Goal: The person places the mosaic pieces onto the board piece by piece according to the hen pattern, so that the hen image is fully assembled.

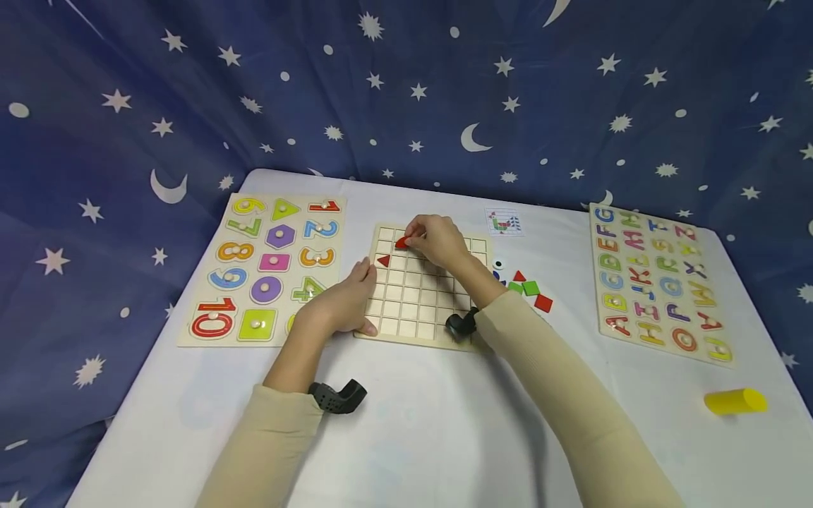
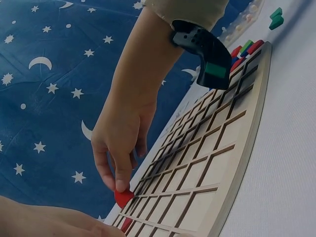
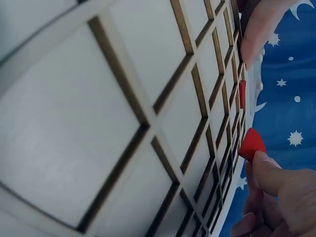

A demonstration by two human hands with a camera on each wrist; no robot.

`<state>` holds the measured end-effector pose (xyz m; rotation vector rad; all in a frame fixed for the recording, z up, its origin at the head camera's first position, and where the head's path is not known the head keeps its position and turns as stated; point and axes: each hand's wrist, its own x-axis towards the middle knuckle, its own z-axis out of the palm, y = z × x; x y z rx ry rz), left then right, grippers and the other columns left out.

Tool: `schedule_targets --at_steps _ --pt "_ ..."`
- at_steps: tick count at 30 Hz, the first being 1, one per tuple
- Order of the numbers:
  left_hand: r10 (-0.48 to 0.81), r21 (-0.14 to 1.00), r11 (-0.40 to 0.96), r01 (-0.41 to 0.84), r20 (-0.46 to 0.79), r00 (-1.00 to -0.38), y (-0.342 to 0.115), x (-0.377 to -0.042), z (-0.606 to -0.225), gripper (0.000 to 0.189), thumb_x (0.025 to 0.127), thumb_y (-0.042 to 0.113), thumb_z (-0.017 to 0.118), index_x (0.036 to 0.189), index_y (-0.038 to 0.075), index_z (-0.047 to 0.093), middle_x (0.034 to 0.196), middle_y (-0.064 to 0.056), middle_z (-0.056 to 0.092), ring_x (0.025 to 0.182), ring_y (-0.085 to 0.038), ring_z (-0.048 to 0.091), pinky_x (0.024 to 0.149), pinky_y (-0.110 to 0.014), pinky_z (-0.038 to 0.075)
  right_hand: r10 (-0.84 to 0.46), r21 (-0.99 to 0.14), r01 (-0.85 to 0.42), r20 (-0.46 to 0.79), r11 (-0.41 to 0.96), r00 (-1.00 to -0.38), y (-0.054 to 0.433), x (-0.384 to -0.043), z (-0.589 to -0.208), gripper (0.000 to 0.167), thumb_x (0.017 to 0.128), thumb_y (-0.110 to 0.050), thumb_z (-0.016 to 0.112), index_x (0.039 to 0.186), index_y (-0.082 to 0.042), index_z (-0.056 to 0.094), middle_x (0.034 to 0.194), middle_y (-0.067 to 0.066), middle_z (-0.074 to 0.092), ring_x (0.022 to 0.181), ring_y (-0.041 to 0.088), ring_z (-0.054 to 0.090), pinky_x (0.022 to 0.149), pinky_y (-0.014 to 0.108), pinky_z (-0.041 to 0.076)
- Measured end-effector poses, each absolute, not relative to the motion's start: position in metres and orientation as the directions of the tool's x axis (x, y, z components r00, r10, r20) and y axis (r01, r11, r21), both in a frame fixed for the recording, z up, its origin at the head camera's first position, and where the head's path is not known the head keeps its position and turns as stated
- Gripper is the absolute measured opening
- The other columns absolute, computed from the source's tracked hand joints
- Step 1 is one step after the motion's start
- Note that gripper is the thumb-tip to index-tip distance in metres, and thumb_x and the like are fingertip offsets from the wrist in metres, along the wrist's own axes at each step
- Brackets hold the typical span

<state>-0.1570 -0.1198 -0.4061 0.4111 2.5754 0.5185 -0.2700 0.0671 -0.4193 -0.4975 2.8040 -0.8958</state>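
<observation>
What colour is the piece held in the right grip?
The piece is red, clearest in the right wrist view.

Tilted red piece (image 3: 252,143) near far-left corner of pale gridded board (image 1: 408,310)

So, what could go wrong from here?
The right hand only pinches the red piece, so it might slip and land askew on the ridged board. The right sleeve passes close to the loose blocks and could nudge them. The left hand touches the board's edge; a push might shift it.
</observation>
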Motion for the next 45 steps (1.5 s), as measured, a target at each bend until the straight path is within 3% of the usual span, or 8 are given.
schedule_targets --at_steps 4,14,32,42,45 --pt "0.37 0.428 0.883 0.192 -0.383 -0.846 -0.12 -0.157 -0.406 0.113 0.068 0.03 0.08 0.15 -0.005 0.009 0.159 -0.018 -0.002 0.148 -0.029 0.001 0.12 -0.04 0.017 -0.382 -0.584 -0.279 -0.057 0.762 -0.923 0.065 -0.272 -0.419 0.008 0.089 -0.021 0.067 0.094 -0.015 0.068 0.091 0.0 0.072 0.082 0.016 0.065 0.074 0.031 0.051" --pt "0.366 0.421 0.887 0.191 -0.388 -0.846 -0.119 -0.159 -0.41 0.113 0.069 0.031 0.08 0.15 -0.003 0.009 0.16 -0.017 -0.003 0.148 -0.028 0.0 0.12 -0.039 0.015 -0.403 -0.553 -0.289 -0.092 0.781 -0.911 0.067 -0.273 -0.426 0.009 0.09 -0.023 0.065 0.096 -0.016 0.068 0.093 0.0 0.072 0.086 0.017 0.064 0.081 0.033 0.051" --pt "0.374 0.434 0.88 0.193 -0.384 -0.844 -0.119 -0.159 -0.409 0.114 0.069 0.029 0.08 0.15 -0.005 0.008 0.159 -0.019 -0.003 0.148 -0.029 -0.001 0.12 -0.04 0.015 -0.438 -0.528 -0.332 -0.085 0.782 -0.895 0.069 -0.271 -0.429 0.02 0.092 -0.028 0.063 0.105 -0.015 0.07 0.089 0.001 0.068 0.08 0.017 0.06 0.075 0.031 0.049" --pt "0.374 0.441 0.878 0.188 -0.386 -0.843 -0.118 -0.159 -0.41 0.113 0.069 0.03 0.08 0.15 -0.004 0.008 0.159 -0.018 -0.003 0.148 -0.029 -0.001 0.12 -0.04 0.015 -0.521 -0.458 -0.441 -0.057 0.772 -0.852 0.075 -0.271 -0.434 0.03 0.09 -0.025 0.065 0.117 -0.013 0.069 0.106 0.005 0.068 0.099 0.02 0.062 0.089 0.033 0.051" --pt "0.375 0.445 0.876 0.186 -0.386 -0.843 -0.119 -0.159 -0.409 0.114 0.069 0.029 0.08 0.15 -0.004 0.008 0.159 -0.019 -0.004 0.148 -0.029 -0.001 0.12 -0.04 0.015 -0.527 -0.462 -0.445 -0.059 0.767 -0.848 0.076 -0.271 -0.434 0.031 0.09 -0.026 0.065 0.118 -0.013 0.068 0.106 0.005 0.067 0.097 0.02 0.062 0.086 0.033 0.052"
